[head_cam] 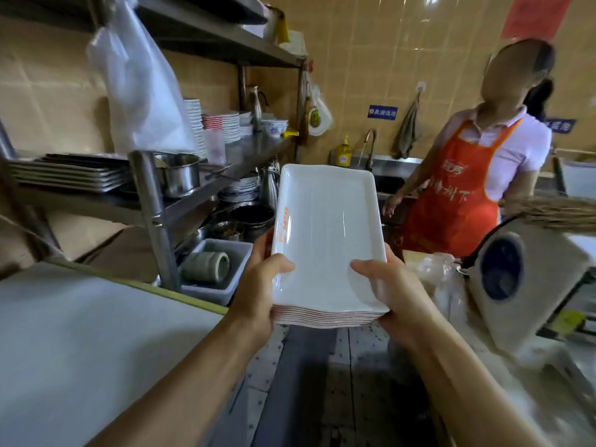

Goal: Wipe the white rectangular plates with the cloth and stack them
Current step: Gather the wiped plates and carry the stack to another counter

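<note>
Two bare forearms reach forward from the bottom edge, over a dark patterned floor (309, 382). Left hand (258, 285) and right hand (392, 288) clamp the near end of a stack of white rectangular plates (325, 233), one hand at each near corner, thumbs curled over the top plate's rim and fingers underneath. That stack is held in the air between the two benches, its long side pointing away; thin reddish edges show along the near side and orange print runs down the top plate's left rim.

To the left lies a pale bench (80, 333). To the right, another bench carries a beige machine (529, 279) with a dark round face, crumpled clear plastic (442, 272) just beside it and a straw broom (554, 209) across its top.

Beyond the left bench stands a steel shelf rack (154, 204): a grey tub (216, 269) low down, flat metal trays (67, 171) and a steel pot (179, 174) on the middle shelf, stacked bowls (225, 124) farther along, a clear plastic bag (142, 85) hanging above.

Farther back, a person in an orange apron (458, 195) stands near a sink (387, 179) with a tap and a yellow soap bottle (343, 153), before a tan tiled wall (387, 43).
</note>
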`<state>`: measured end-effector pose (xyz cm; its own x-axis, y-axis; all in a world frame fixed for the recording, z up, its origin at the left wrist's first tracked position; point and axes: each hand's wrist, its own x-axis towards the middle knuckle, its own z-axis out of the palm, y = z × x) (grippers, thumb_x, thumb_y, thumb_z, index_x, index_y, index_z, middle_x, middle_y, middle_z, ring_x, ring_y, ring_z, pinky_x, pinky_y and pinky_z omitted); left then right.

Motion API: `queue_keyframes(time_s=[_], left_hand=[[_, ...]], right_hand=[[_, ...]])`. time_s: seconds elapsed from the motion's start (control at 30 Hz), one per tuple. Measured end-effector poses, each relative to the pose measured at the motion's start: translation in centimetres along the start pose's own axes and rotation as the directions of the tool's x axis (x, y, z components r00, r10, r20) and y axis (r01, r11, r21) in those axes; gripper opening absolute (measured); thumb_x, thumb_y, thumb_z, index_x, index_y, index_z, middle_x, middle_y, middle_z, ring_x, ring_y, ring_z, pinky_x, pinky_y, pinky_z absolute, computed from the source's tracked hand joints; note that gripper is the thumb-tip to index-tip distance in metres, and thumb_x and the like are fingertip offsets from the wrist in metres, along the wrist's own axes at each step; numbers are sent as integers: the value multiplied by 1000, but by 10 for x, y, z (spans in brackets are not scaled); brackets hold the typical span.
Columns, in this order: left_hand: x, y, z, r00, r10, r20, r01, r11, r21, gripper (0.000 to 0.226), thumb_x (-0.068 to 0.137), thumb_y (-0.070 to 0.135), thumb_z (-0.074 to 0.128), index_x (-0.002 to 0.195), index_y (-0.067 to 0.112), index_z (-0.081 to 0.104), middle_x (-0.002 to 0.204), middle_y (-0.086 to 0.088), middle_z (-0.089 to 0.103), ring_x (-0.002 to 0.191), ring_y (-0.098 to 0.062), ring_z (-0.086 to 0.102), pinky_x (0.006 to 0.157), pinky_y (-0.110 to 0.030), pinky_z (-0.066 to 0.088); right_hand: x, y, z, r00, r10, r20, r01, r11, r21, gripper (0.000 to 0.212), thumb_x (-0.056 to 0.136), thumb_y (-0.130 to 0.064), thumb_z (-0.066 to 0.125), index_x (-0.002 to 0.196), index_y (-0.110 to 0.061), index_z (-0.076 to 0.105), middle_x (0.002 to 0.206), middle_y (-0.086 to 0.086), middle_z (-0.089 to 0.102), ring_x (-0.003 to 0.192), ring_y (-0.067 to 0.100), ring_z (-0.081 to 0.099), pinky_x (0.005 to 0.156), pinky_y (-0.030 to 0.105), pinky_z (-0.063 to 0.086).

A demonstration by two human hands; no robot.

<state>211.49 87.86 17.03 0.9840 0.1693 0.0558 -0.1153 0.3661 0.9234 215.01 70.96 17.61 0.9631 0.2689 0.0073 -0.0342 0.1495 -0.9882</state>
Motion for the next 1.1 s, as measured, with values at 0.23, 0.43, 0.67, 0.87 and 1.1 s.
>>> queue_keyframes(time_s=[0.23,0.43,0.67,0.87,1.1], left_hand=[[130,-11,15,995,20,-96,-22,999,-23,61,56,14,53,117,22,58,82,1,73,66,-12,69,48,-22,50],[237,-24,8,985,40,-167,-42,999,-6,63,54,15,54,117,22,60,83,2,73,67,-11,68,48,-19,49],[372,-23,-15,984,26,-176,-34,999,-42,55,60,12,55,113,28,61,93,-2,73,81,-21,67,57,-27,52],[470,-10,-27,971,24,-236,-23,1000,7,50,67,8,53,114,25,61,88,-1,73,75,-20,67,54,-27,49],[562,-8,-35,939,76,-335,-65,997,45,50,58,13,54,104,28,63,89,-3,73,76,-22,67,66,-33,52]], right_hand=[[142,-10,-34,998,18,63,-19,1000,8,50,85,-9,56,125,-37,46,118,3,62,104,30,62,78,41,55],[257,0,-43,993,40,110,-45,998,40,51,84,-6,56,127,-31,50,116,6,66,102,32,63,73,39,55],[397,3,-37,989,44,139,-52,997,55,53,83,-5,56,128,-33,50,107,2,70,88,25,69,65,34,56],[503,-5,-29,979,39,199,-57,995,84,55,83,-4,55,130,-33,48,112,5,68,97,30,66,68,35,56],[618,1,-24,932,40,361,-100,984,150,67,61,-11,61,126,-28,53,111,9,68,93,30,68,64,34,56]])
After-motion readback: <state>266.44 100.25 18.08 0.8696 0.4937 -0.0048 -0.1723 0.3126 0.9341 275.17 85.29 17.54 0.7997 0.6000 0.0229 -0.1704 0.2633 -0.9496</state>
